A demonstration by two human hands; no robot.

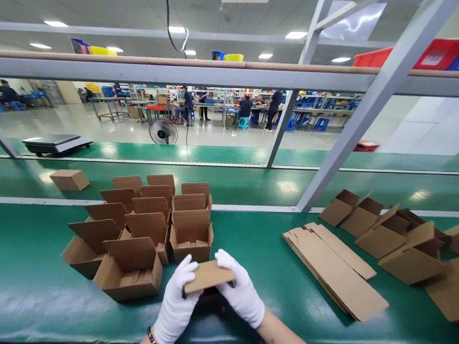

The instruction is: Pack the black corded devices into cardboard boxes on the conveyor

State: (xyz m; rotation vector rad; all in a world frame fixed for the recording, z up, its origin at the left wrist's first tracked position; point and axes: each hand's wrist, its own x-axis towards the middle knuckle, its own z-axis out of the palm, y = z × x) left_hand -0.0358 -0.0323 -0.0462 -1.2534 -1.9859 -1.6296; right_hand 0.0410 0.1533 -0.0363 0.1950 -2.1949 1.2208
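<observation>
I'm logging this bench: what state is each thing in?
Left hand: gloved, gripping the held cardboard.
Right hand: gloved, gripping it too.
Held cardboard: flat face up; underside hidden.
Left-side boxes: open, lids raised.
Box near the scale: closed.
Flat cardboard stack: unfolded.
Right-side boxes: standing open.
Scale: bare platform; power unclear.
Fan: upright; can't tell if running.
Ceiling lights: lit.

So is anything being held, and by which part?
Yes: a cardboard piece, between both hands. The left hand has its left end, the right hand its right end.
</observation>
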